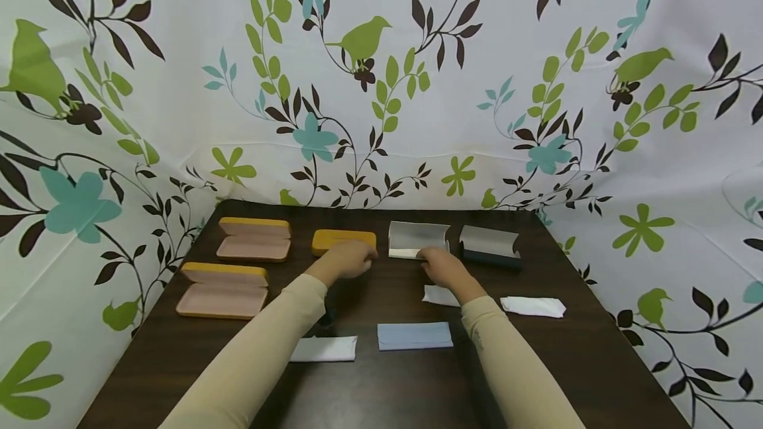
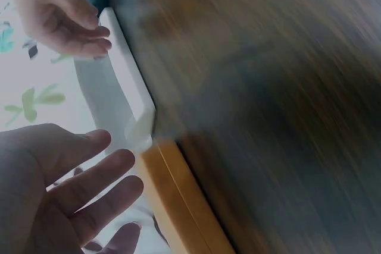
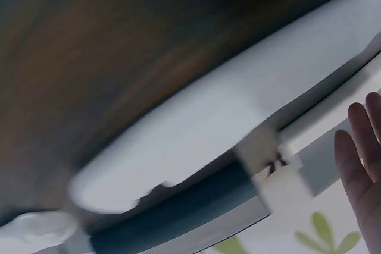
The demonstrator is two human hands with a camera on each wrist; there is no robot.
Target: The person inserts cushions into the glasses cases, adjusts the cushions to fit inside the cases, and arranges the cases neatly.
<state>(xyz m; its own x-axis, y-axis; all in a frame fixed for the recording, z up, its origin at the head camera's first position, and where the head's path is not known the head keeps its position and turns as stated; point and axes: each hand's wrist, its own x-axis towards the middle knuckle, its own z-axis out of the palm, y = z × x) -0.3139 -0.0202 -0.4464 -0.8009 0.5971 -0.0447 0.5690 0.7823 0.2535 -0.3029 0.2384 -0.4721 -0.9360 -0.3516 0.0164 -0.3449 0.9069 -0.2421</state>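
My left hand [image 1: 348,260] is over the right end of a shut yellow glasses case [image 1: 324,238]. Its fingers [image 2: 104,182] are spread and loosely bent beside the yellow case [image 2: 184,197] in the left wrist view, with nothing between them. At the front edge of an open glasses case with a white rim and grey inside [image 1: 419,234] is my right hand [image 1: 441,267]. In the right wrist view its fingers [image 3: 357,153] look straight and hold nothing, near the white rim [image 3: 333,111]. Just right stands an open dark teal glasses case [image 1: 490,253].
Two open yellow glasses cases with pink insides [image 1: 253,248] [image 1: 223,300] lie at left. Folded white cloths [image 1: 533,306] [image 1: 440,294] lie at right, another white cloth [image 1: 328,349] and a light blue cloth [image 1: 415,336] nearer me. A patterned curtain [image 1: 369,171] backs the dark table [image 1: 381,389].
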